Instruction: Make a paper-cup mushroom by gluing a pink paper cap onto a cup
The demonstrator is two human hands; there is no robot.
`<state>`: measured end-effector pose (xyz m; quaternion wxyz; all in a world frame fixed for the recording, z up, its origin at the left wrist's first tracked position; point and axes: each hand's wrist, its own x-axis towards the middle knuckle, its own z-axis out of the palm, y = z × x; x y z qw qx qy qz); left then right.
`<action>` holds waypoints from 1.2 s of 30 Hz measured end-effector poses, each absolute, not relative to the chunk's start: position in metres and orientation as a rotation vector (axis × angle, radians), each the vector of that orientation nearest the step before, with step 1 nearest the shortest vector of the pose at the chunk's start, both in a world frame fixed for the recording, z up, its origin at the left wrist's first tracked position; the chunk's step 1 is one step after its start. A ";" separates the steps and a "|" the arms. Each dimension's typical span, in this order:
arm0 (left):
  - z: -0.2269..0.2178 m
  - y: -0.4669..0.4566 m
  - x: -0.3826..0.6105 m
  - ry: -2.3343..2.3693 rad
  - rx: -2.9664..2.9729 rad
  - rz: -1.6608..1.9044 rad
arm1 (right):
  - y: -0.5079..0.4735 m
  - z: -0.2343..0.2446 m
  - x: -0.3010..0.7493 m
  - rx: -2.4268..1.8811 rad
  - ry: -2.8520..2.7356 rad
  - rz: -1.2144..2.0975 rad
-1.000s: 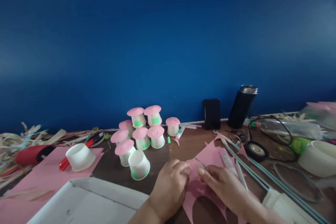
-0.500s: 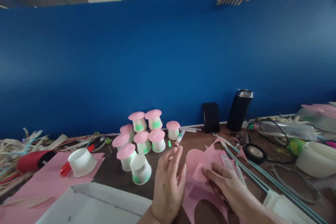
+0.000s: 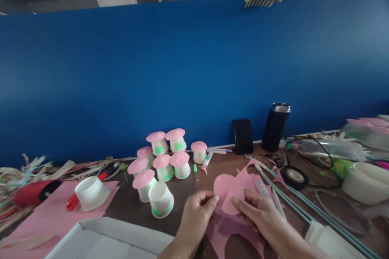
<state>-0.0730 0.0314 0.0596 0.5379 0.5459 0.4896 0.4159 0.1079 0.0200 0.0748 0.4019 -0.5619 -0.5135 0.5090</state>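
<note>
Low in the middle of the view, my left hand [image 3: 196,214] and my right hand [image 3: 263,216] meet at a pink paper disc [image 3: 226,188]. Each hand pinches an edge of the disc with curled fingers and lifts it a little off a cut pink sheet [image 3: 231,232] lying on the brown table. Just left of my left hand stands an upturned white paper cup with a green band [image 3: 161,199]. Behind that cup is a cluster of several white cups with pink caps [image 3: 165,156].
A white box [image 3: 100,238] lies at the front left, beside a pink sheet carrying a white cup [image 3: 91,192] and red scissors [image 3: 71,201]. A black phone [image 3: 242,135] and a black flask [image 3: 275,126] lean at the blue wall. Grey rods [image 3: 300,206], cables and a white bowl [image 3: 367,182] fill the right.
My left hand, raised and spread half a second ago, has closed on the disc's left edge. The disc has come free of the pink sheet since one second ago.
</note>
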 end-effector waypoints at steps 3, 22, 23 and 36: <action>0.060 0.030 -0.072 1.154 1.283 0.967 | 0.021 0.073 0.108 -1.430 -1.294 1.256; 0.059 0.026 -0.067 1.150 1.103 0.932 | 0.018 0.081 0.102 -1.506 -1.316 1.042; 0.060 0.026 -0.067 1.150 1.099 0.931 | 0.018 0.081 0.102 -1.508 -1.320 1.034; 0.059 0.024 -0.068 1.157 1.102 0.896 | 0.018 0.078 0.103 -1.494 -1.356 1.025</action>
